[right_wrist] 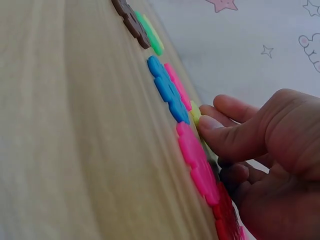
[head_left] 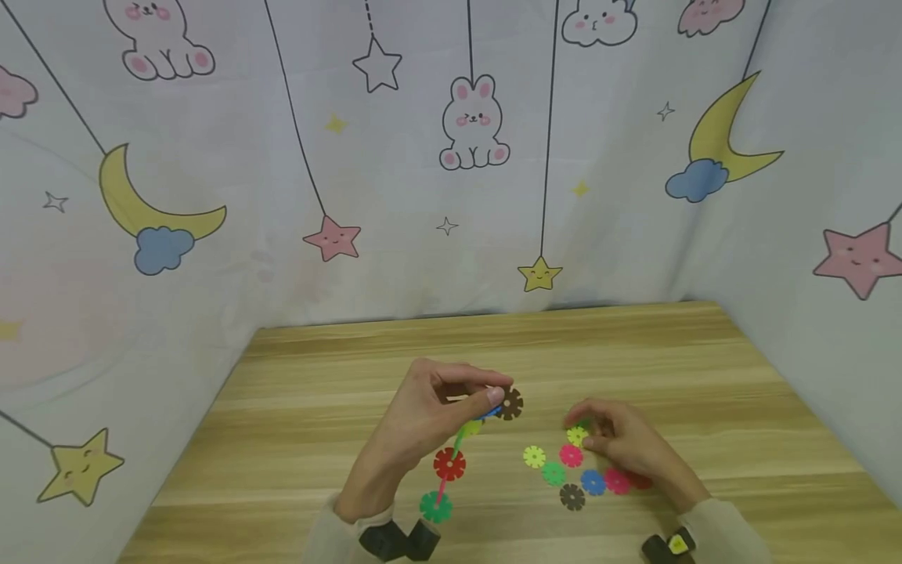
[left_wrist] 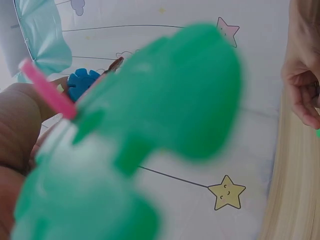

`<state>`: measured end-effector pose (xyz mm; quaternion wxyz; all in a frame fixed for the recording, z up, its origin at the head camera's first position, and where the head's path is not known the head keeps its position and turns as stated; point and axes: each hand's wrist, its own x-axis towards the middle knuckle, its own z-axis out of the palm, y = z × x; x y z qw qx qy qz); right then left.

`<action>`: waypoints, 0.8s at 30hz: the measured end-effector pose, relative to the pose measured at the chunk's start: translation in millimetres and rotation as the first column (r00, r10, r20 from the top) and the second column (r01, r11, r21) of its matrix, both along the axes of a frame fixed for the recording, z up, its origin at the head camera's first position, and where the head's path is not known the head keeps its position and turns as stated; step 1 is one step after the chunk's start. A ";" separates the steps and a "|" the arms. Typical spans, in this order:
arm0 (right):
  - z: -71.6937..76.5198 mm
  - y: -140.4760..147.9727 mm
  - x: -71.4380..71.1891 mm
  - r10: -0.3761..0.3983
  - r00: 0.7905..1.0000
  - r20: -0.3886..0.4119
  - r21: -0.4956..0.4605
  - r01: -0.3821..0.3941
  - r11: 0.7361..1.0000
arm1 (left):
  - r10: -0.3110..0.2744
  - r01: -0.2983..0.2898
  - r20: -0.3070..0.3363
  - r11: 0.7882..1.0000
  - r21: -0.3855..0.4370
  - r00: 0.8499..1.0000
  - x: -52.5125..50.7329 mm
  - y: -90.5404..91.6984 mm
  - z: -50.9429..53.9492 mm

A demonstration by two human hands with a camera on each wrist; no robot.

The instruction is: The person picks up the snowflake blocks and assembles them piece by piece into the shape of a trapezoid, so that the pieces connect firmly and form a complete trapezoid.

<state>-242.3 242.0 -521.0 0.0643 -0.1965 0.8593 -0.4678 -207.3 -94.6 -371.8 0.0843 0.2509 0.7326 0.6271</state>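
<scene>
My left hand [head_left: 430, 407] pinches the top of a chain of notched plastic interlocking discs, by a brown disc [head_left: 510, 403] and a blue one. Below hang a yellow-green disc, a red disc [head_left: 449, 464], a pink disc seen edge-on and a green disc [head_left: 436, 507]. That green disc [left_wrist: 165, 95] fills much of the left wrist view, blurred. On the right, my right hand [head_left: 623, 439] has thumb and fingertips around the edge of a yellow disc [head_left: 577, 436], low over the table among loose discs. In the right wrist view the fingertips partly hide this yellow disc [right_wrist: 195, 114].
Loose discs lie beside the right hand: yellow [head_left: 534, 457], green [head_left: 553, 473], pink [head_left: 571, 455], blue [head_left: 593, 482], brown [head_left: 572, 497], another pink [head_left: 616, 481] and a red one partly under the hand. The wooden table [head_left: 317, 376] meets a printed curtain [head_left: 395, 172] behind.
</scene>
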 end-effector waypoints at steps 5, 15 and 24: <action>2.0 -2.7 -1.1 0.001 1.000 -0.005 0.009 -0.001 1.000 | -0.003 0.003 -0.003 1.000 -0.006 1.000 -2.1 0.7 -0.1; -0.2 1.1 -3.4 -0.015 0.999 0.035 -0.077 0.017 0.997 | -0.006 0.006 0.019 1.000 0.002 1.000 -1.3 1.7 -0.8; 31.4 -16.4 -0.8 -0.088 0.993 0.074 -0.145 0.098 0.985 | 0.003 -0.003 0.018 1.000 -0.001 1.000 -1.0 0.1 -1.1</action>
